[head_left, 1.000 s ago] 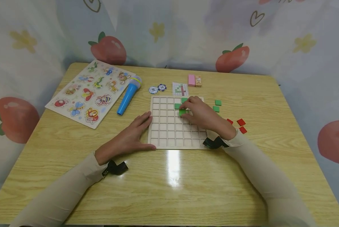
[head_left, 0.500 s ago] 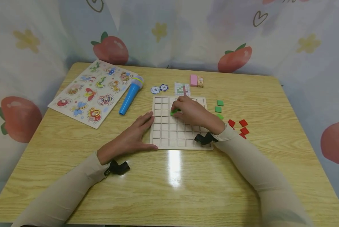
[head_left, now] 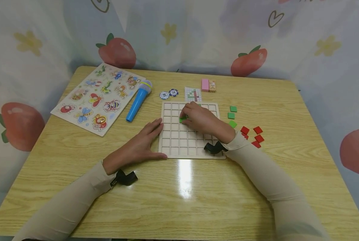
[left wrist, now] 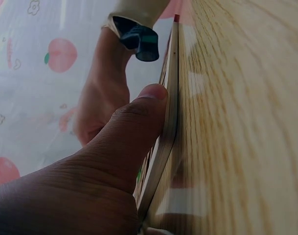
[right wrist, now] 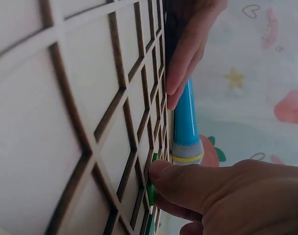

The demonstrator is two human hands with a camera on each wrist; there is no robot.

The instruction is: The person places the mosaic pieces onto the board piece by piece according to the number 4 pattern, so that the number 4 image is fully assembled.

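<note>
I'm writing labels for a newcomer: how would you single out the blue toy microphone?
On the wooden table, look left of the gridded board, beside the insect puzzle sheet. The microphone lies there, the only long blue cylinder, with a silvery head.

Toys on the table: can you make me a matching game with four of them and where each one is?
Things:
1. blue microphone
2. red tiles
3. insect puzzle
4. pattern card

Places:
A. at the table's far left corner
B. right of the grid board, near the right sleeve
C. just behind the grid board's far edge
D. between the insect puzzle and the grid board

Pairs: 1-D, 2-B, 3-A, 4-C
</note>
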